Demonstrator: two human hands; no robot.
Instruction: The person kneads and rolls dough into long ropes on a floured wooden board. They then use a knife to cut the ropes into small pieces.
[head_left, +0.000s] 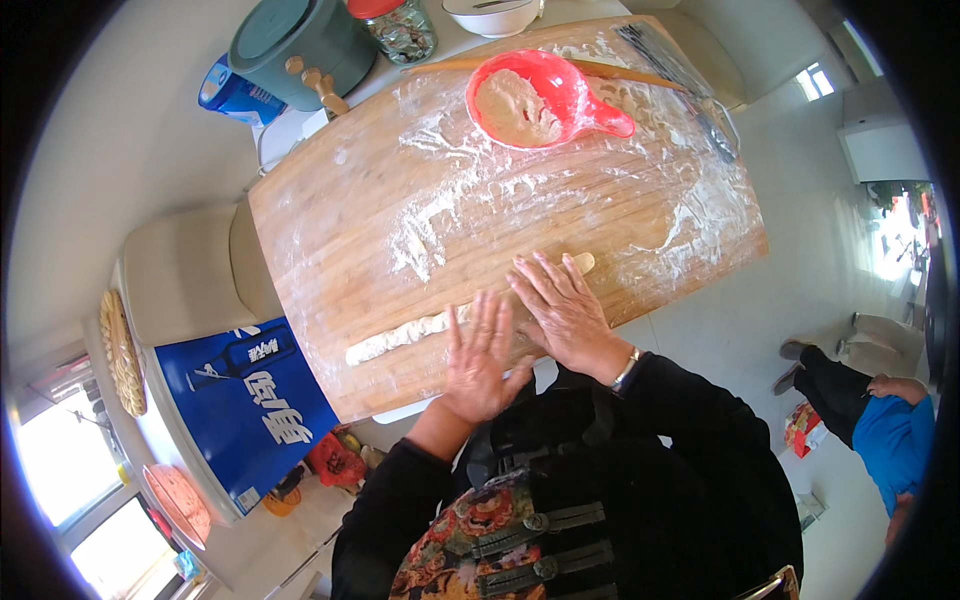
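A long dough rope (397, 335) lies slantwise near the front edge of a floured wooden board (345, 217). Its left stretch is lumpy and dusted white; the right end looks smoother. My left hand (482, 364) is palm down at the rope's middle, fingers spread. Farther right, my right hand (564, 311) rests flat over the rope, hiding part of it, and the rounded tip shows just past its fingers. Neither hand grips anything. Beyond them on the board sits a red plastic scoop (551, 97) with a handle, holding flour (514, 109).
A wooden rolling pin (630, 73) lies behind the scoop. Dark, flour-dusted plastic (667, 56) covers the far right corner. At the back stand a green pot-like appliance (300, 56), a lidded jar (401, 34) and a white bowl (491, 16). A person (862, 427) is at the right.
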